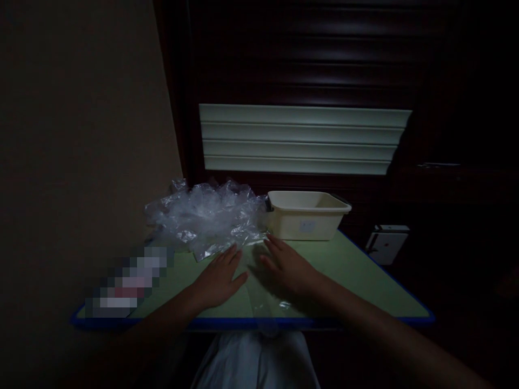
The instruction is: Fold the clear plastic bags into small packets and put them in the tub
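Observation:
My left hand lies flat on the green table, fingers stretched out, near the front edge of a heap of crumpled clear plastic bags. My right hand also rests flat with its fingers spread, just to the right. Between and under the hands lies a flat clear plastic bag, hard to see in the dim light; it hangs over the table's blue front edge.
A cream plastic tub stands at the back of the table, right of the heap. A blurred-out object lies at the front left. A wall is on the left, dark louvred panels behind. The room is very dim.

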Demonstrator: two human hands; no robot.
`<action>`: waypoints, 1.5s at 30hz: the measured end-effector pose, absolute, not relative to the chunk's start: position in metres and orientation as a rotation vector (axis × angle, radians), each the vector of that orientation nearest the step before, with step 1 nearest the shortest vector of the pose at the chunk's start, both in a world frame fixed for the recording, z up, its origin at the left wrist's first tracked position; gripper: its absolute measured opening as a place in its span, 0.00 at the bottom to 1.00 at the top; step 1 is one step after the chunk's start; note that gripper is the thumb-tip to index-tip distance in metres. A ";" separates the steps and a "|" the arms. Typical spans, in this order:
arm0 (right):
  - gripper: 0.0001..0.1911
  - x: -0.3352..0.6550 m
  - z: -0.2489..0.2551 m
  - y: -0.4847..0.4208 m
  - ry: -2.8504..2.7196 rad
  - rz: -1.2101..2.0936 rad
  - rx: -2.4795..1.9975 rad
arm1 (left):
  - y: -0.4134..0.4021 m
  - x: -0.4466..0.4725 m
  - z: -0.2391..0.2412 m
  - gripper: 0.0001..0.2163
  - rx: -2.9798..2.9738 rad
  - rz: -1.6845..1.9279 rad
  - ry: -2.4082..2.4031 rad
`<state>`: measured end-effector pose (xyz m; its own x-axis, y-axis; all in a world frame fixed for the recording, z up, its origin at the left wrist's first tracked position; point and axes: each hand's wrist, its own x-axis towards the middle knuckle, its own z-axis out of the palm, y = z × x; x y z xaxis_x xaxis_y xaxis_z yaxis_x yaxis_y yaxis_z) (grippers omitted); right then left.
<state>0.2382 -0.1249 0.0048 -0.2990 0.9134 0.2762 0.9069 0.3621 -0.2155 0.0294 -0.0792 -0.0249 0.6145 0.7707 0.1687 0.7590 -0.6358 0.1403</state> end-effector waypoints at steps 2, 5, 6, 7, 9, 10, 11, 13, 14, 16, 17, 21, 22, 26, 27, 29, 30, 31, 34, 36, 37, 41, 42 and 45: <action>0.33 0.214 -0.003 -0.127 -2.318 0.055 -1.579 | -0.077 0.029 -0.027 0.22 2.784 0.317 1.316; 0.33 0.201 -0.015 -0.131 -2.367 0.102 -1.587 | -0.074 0.028 -0.030 0.21 2.798 0.292 1.305; 0.33 0.202 -0.017 -0.133 -2.380 0.113 -1.591 | -0.074 0.028 -0.030 0.21 2.802 0.288 1.298; 0.33 0.205 -0.018 -0.135 -2.393 0.122 -1.592 | -0.074 0.028 -0.030 0.21 2.805 0.288 1.294; 0.34 0.216 -0.017 -0.142 -2.418 0.137 -1.591 | -0.075 0.029 -0.030 0.21 2.806 0.291 1.292; 0.34 0.222 -0.016 -0.146 -2.429 0.144 -1.593 | -0.075 0.029 -0.030 0.21 2.804 0.293 1.295; 0.35 0.229 -0.015 -0.151 -2.436 0.151 -1.600 | -0.075 0.029 -0.029 0.21 2.802 0.294 1.298; 0.36 0.244 -0.015 -0.161 -2.441 0.165 -1.624 | -0.075 0.029 -0.029 0.22 2.800 0.292 1.296; 0.37 0.252 -0.015 -0.167 -2.438 0.172 -1.639 | -0.075 0.029 -0.029 0.22 2.800 0.290 1.293; 0.37 0.270 -0.016 -0.180 -2.434 0.190 -1.665 | -0.075 0.029 -0.029 0.22 2.799 0.289 1.289; 0.37 0.280 -0.017 -0.187 -2.426 0.199 -1.686 | -0.075 0.029 -0.029 0.22 2.798 0.289 1.287; 0.37 0.320 -0.020 -0.209 -2.389 0.242 -1.783 | -0.075 0.029 -0.028 0.22 2.789 0.288 1.290; 0.36 0.327 -0.019 -0.212 -2.387 0.265 -1.796 | -0.076 0.029 -0.028 0.22 2.789 0.287 1.287; 0.33 0.333 -0.010 -0.210 -2.347 0.249 -1.735 | -0.076 0.029 -0.027 0.22 2.806 0.286 1.267; 0.33 0.327 -0.006 -0.204 -2.320 0.191 -1.710 | -0.076 0.029 -0.026 0.22 2.811 0.285 1.265; 0.33 0.309 0.001 -0.189 -2.314 0.124 -1.653 | -0.076 0.028 -0.026 0.22 2.819 0.283 1.264; 0.33 0.297 0.004 -0.179 -2.315 0.092 -1.616 | -0.076 0.028 -0.027 0.22 2.823 0.283 1.265; 0.33 0.284 0.006 -0.169 -2.325 0.067 -1.572 | -0.076 0.028 -0.027 0.22 2.828 0.284 1.266; 0.32 0.250 0.003 -0.135 -2.353 0.019 -1.470 | -0.075 0.028 -0.028 0.22 2.844 0.284 1.266; 0.30 0.236 -0.005 -0.115 -2.362 -0.017 -1.439 | -0.075 0.027 -0.028 0.22 2.854 0.283 1.262; 0.27 0.234 -0.011 -0.108 -2.368 -0.034 -1.430 | -0.075 0.027 -0.028 0.22 2.857 0.283 1.260; 0.18 0.253 -0.028 -0.095 -2.377 -0.084 -1.441 | -0.075 0.027 -0.028 0.22 2.852 0.294 1.255; 0.17 0.263 -0.030 -0.096 -2.368 -0.092 -1.466 | -0.075 0.028 -0.028 0.22 2.846 0.298 1.255; 0.17 0.300 -0.034 -0.105 -2.342 -0.094 -1.554 | -0.075 0.028 -0.028 0.22 2.831 0.305 1.253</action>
